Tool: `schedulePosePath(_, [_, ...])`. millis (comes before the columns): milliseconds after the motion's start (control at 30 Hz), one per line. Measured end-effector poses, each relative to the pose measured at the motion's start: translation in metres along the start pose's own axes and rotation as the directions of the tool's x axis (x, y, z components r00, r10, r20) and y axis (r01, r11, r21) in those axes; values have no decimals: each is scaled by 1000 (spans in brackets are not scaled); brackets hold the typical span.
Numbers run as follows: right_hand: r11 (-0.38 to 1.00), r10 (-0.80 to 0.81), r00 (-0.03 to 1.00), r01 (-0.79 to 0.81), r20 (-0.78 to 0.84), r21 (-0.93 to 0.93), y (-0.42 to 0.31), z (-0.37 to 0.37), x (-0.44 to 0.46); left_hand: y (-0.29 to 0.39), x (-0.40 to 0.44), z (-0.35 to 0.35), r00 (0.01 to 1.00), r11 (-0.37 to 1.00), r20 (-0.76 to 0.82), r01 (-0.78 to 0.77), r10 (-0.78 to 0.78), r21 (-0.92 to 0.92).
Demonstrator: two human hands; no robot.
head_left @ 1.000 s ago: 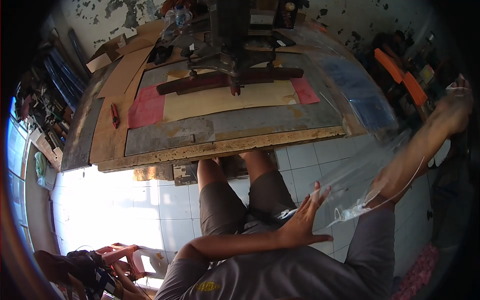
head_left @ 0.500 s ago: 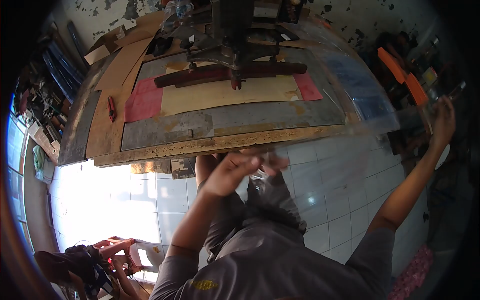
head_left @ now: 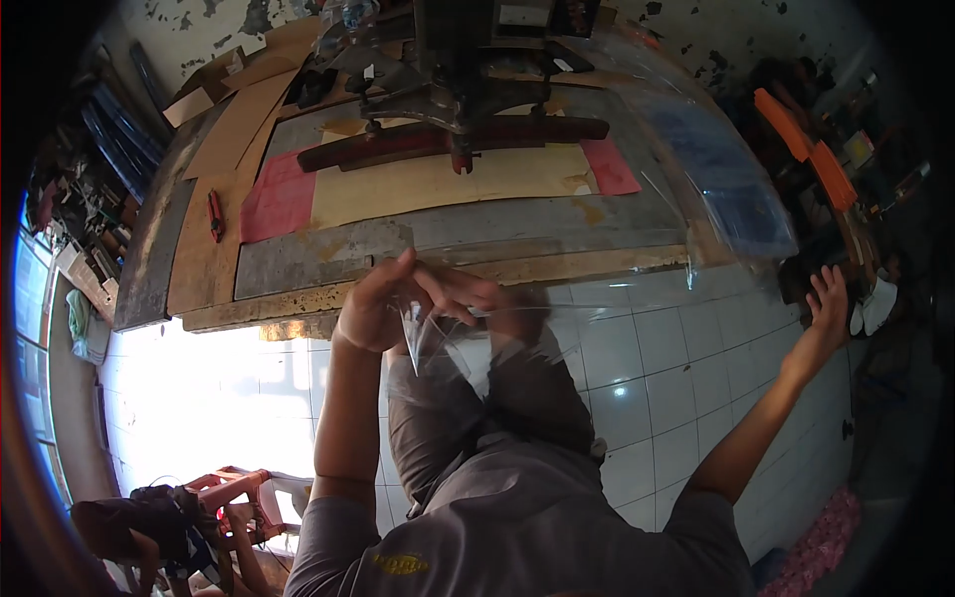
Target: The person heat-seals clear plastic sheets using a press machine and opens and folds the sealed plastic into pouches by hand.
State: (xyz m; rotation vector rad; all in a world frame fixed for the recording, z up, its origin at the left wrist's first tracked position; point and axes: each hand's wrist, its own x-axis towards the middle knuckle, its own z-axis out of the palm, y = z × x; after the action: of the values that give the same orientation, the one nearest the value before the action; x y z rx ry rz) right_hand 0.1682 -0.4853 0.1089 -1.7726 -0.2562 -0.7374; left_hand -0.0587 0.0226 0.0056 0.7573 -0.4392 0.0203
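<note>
In the head view, my left hand (head_left: 393, 298) is at the table's front edge above my knees, its fingers bent over a clear plastic sheet (head_left: 458, 348). A pointed corner of the sheet hangs under that hand, and the thin film stretches rightward along the table edge; its far outline is hard to see. Out to the right, over the tiled floor, my right hand (head_left: 826, 313) has its fingers apart and holds nothing. The press head (head_left: 458, 129) with its dark red bar stands over a yellow sheet (head_left: 418, 189) on the grey plate.
A red cutter (head_left: 215, 217) lies on the wooden board at left, near cardboard (head_left: 234, 134). Stacked clear plastic sheets (head_left: 731, 189) cover the table's right side. An orange object (head_left: 806, 149) stands beyond. Another person (head_left: 149, 532) sits at lower left.
My right hand has opened and moved down and left, away from the plastic. My left hand has shifted left and up, and the stretched film has dropped slack along the table edge.
</note>
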Motion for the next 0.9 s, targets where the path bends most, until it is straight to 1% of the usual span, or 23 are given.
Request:
schedulePosePath(33, [993,-114,993,113,-26,-32,2,12,-21,-3,1,-6,998,997,65,1,4,-74])
schedulePosePath(67, [973,-226,973,223,-48,-66,3,24,-44,-3,4,-3,999,995,35,34,-31,-99])
schedulePosePath(100, [923,-377,920,383,109,-42,4,38,-69,-4,6,2,998,990,4,66,-66,-124])
schedulePosePath(133, [850,-512,820,527,257,9,-2,55,-92,-6,8,6,994,984,-27,97,-102,-150])
schedulePosePath(167, [770,-588,684,636,431,41,-25,77,-114,-10,10,9,993,980,-23,111,-116,-166])
schedulePosePath(200, [668,-606,559,744,566,-20,-38,94,-136,-14,12,12,991,975,-18,125,-130,-181])
schedulePosePath(267, [680,-568,505,733,650,25,-39,119,-169,-15,13,18,987,970,-7,160,-163,-181])
schedulePosePath(333, [735,-568,586,677,578,37,-21,132,-185,-10,12,27,980,968,1,198,-201,-152])
schedulePosePath(367, [761,-563,623,647,542,47,-17,135,-189,-8,9,26,980,975,-15,194,-197,-105])
schedulePosePath(433, [825,-513,597,542,616,162,-10,127,-180,-2,-2,19,981,983,-52,185,-185,-9])
schedulePosePath(467, [850,-491,575,479,655,218,-10,125,-175,2,-5,16,971,965,-108,226,-212,134])
schedulePosePath(500, [861,-491,616,450,616,237,-20,127,-167,8,-7,13,958,924,-170,271,-232,270])
schedulePosePath(533, [855,-492,601,471,629,219,-27,122,-160,13,-10,10,941,861,-236,320,-241,395])
schedulePosePath(567, [846,-494,585,493,643,203,-30,115,-149,15,-3,28,918,803,-337,357,-208,477])
schedulePosePath(600, [836,-497,566,517,657,187,-34,109,-138,17,1,37,908,763,-362,385,-211,519])
schedulePosePath(667, [766,-541,512,627,667,141,-45,99,-121,20,8,46,887,674,-410,438,-214,595])
schedulePosePath(700, [726,-561,485,678,670,116,-49,95,-115,17,10,46,889,650,-404,438,-214,621])
schedulePosePath(800, [708,-584,516,701,626,82,-50,86,-109,11,11,42,857,678,-407,504,-316,535])
schedulePosePath(833, [750,-529,561,660,637,42,-47,80,-111,5,10,36,888,707,-350,453,-299,543])
schedulePosePath(867, [788,-472,603,615,644,2,-46,76,-114,8,11,40,879,650,-372,472,-297,595])
schedulePosePath(900, [786,-461,592,619,661,-6,-48,69,-111,14,13,49,871,589,-393,489,-294,643])
